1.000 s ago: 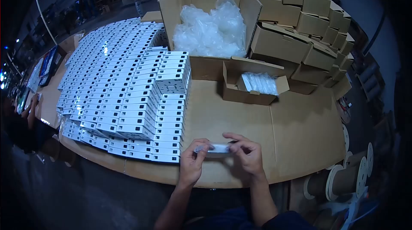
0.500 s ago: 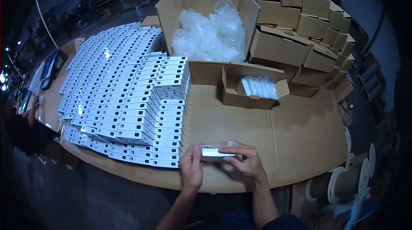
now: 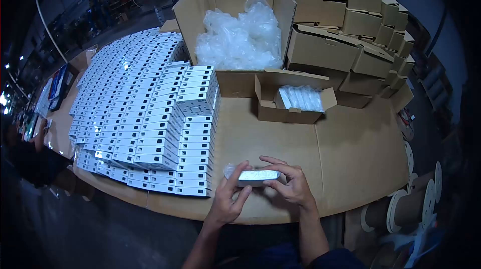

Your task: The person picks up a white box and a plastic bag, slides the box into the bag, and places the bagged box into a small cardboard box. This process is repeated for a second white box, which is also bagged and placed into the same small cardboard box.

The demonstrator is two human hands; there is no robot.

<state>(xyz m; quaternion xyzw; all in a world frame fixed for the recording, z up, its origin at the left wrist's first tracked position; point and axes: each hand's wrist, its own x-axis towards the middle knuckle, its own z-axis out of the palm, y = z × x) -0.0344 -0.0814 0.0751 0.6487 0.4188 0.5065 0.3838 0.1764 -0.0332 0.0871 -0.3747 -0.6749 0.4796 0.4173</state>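
Observation:
A small white box in a clear plastic bag is held just above the front edge of the cardboard-covered table. My left hand grips its left end between thumb and fingers, where some loose film sticks out. At the right end, my right hand pinches the box, its index finger raised along the far side. Left of my hands stand stacked rows of white boxes with small dark square openings. Beyond them, an open small carton contains several plastic-wrapped white boxes.
A large open carton full of clear plastic bags stands at the back. Brown cartons are piled at the back right. Cable spools stand below the right edge. Another person's arm shows at far left.
Both hands have shifted their hold on the wrapped box. The loose film along its top now lies folded close, and the left fingers have moved up over the left end.

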